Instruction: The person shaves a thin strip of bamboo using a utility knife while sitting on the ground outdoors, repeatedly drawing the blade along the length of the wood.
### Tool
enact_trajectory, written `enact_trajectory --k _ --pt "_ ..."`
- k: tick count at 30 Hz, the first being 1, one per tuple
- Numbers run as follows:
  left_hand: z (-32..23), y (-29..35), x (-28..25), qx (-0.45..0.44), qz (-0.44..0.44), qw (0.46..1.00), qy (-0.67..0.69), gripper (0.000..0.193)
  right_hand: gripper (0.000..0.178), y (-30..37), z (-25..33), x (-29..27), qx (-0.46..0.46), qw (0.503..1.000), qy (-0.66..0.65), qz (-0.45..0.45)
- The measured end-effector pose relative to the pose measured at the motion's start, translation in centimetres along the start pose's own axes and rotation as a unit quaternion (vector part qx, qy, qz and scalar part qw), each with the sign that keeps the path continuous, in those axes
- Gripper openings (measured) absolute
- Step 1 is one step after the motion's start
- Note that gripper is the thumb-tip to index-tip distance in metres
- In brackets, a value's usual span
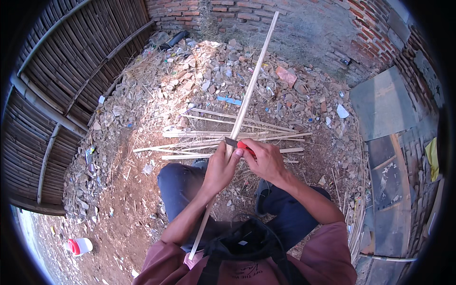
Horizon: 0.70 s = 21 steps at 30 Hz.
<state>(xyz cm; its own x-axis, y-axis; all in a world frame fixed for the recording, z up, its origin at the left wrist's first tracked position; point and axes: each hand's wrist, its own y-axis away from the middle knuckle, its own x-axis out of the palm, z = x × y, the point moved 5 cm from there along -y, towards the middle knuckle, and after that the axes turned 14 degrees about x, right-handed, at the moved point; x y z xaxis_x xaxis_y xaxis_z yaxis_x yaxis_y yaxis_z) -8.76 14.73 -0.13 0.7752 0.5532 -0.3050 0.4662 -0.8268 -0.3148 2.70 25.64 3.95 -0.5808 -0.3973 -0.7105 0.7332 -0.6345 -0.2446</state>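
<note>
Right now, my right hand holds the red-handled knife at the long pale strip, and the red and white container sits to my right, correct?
Not quite: in the head view, the red and white container sits to your left. Your right hand does hold the red-handled knife at the long pale strip.

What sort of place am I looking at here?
Probably a rough outdoor yard: a worn brick wall stands at the back, a heap of stony rubble lies before it, and a slatted bamboo-like screen lines the left side.
</note>
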Motion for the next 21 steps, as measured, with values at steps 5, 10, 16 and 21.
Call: enact_trajectory --k 5,10,16,21 --pt "1.4 0.5 0.8 0.015 0.011 0.997 0.076 0.031 0.020 -0.1 -0.4 0.0 -0.030 0.999 0.010 0.034" --pt "1.5 0.8 0.9 -0.012 0.039 0.989 0.140 0.031 0.020 -0.2 -0.4 -0.2 -0.050 0.998 -0.017 0.028" --pt "0.4 0.7 0.6 0.012 0.013 0.994 0.112 0.031 0.019 0.1 0.4 -0.3 -0.037 0.999 -0.020 0.018" --pt "0.0 0.3 0.1 -0.022 0.024 0.998 0.048 0.036 0.018 0.2 0.4 0.1 -0.032 0.999 0.002 0.002"
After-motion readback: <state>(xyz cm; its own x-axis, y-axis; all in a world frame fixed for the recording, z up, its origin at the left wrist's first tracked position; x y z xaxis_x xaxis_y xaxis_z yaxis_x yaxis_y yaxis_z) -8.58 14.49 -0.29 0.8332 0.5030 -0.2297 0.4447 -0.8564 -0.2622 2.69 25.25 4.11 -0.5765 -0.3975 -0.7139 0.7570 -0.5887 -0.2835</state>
